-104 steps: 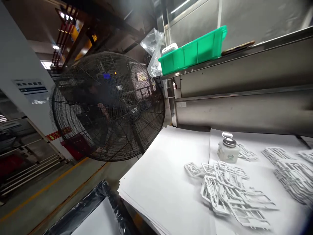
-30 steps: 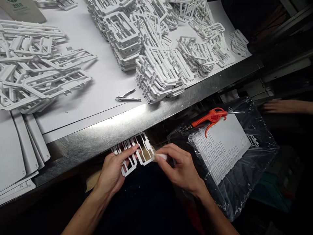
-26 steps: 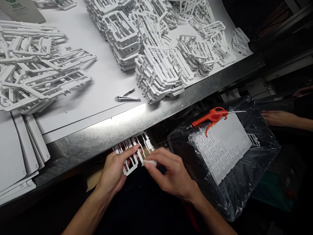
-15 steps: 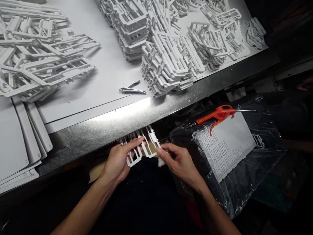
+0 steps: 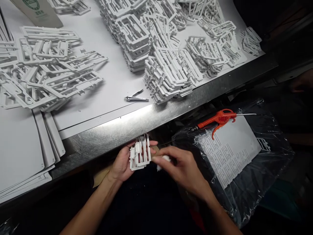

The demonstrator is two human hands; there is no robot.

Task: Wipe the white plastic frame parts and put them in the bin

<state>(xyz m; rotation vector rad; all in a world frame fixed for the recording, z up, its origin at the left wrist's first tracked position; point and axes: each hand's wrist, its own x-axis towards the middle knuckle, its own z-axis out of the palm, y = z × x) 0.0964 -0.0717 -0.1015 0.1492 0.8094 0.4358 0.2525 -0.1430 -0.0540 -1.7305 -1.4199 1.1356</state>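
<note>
On the table [image 5: 114,129], the nippers [image 5: 136,98] lie between the left pile [image 5: 53,73] and the right stacks [image 5: 168,70]. The bottle [image 5: 41,13] is behind that pile, papers [image 5: 18,147] before it. Before the table, frames [image 5: 140,154] rest on the left hand [image 5: 123,164]; right of them, the air gun [image 5: 220,119] lies partly over a sheet [image 5: 241,137] on plastic [image 5: 265,179].

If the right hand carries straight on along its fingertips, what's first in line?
Looks like the white slotted plastic frames lying in the left hand. The right hand points at their near side; depth is unclear, so it may already touch them.
</note>
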